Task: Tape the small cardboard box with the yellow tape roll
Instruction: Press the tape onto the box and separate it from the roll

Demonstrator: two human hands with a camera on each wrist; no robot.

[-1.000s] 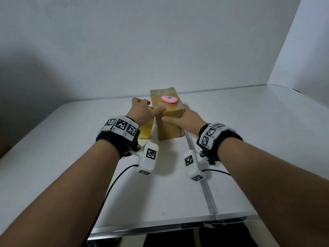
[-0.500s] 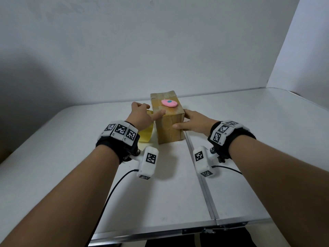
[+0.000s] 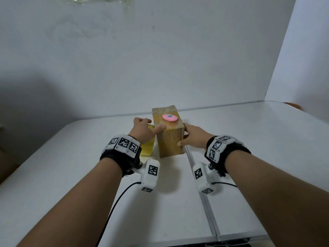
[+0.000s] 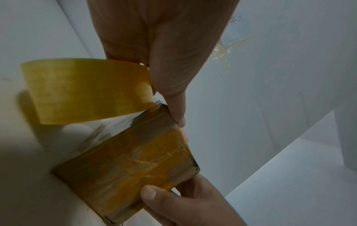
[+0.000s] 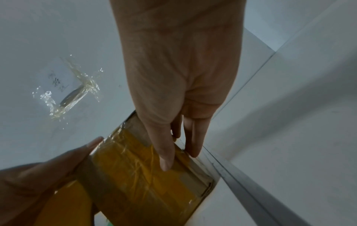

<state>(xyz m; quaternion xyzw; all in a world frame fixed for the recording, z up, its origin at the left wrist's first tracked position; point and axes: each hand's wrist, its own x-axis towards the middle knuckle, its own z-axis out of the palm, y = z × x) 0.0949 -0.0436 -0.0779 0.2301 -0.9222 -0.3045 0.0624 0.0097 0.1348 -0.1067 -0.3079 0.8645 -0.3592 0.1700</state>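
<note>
Right hand [image 5: 179, 68] extends from the top of frame onto the cardboard box [image 5: 146, 171]. Thumb lies flat across the box's near face; the other fingers [image 5: 193, 137] reach down its right side, tips near the metal seam [image 5: 251, 191] in the white surface [image 5: 289, 122]. The box face carries overlapping yellow tape, wrinkled and glossy, with bare brown cardboard showing at the edges. Left hand [image 5: 38, 183] enters from lower left, one fingertip touching the box's upper left corner. A yellow band of tape [image 5: 65, 204] shows beneath that hand; its connection to the box is hidden. On the white wall behind, crumpled clear tape [image 5: 67, 94] sits beside illegible handwriting.
</note>
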